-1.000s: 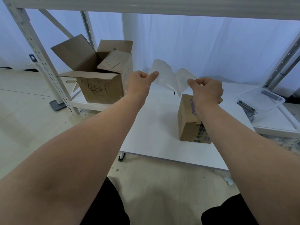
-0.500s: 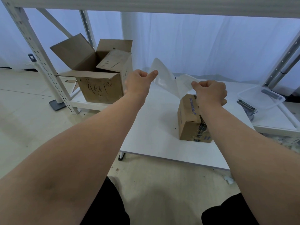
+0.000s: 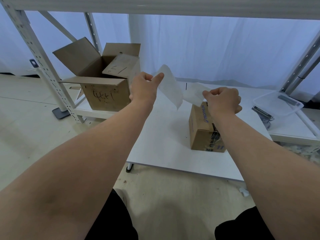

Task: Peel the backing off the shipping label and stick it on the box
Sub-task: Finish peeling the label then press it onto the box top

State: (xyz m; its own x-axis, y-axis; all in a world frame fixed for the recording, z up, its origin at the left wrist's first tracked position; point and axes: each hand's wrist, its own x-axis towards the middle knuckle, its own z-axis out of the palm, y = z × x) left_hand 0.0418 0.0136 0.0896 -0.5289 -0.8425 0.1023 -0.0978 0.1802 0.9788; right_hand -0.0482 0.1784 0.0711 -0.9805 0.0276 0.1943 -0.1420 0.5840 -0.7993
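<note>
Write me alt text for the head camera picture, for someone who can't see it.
Two bare hands hold two pale sheets apart above a white table: the left hand pinches one sheet, the right hand the other, over a small closed cardboard box. An open cardboard box sits at left.

Matt brown cardboard made up the box; the label was thin, translucent white paper, the counter smooth matt white, the tub clear plastic.
</note>
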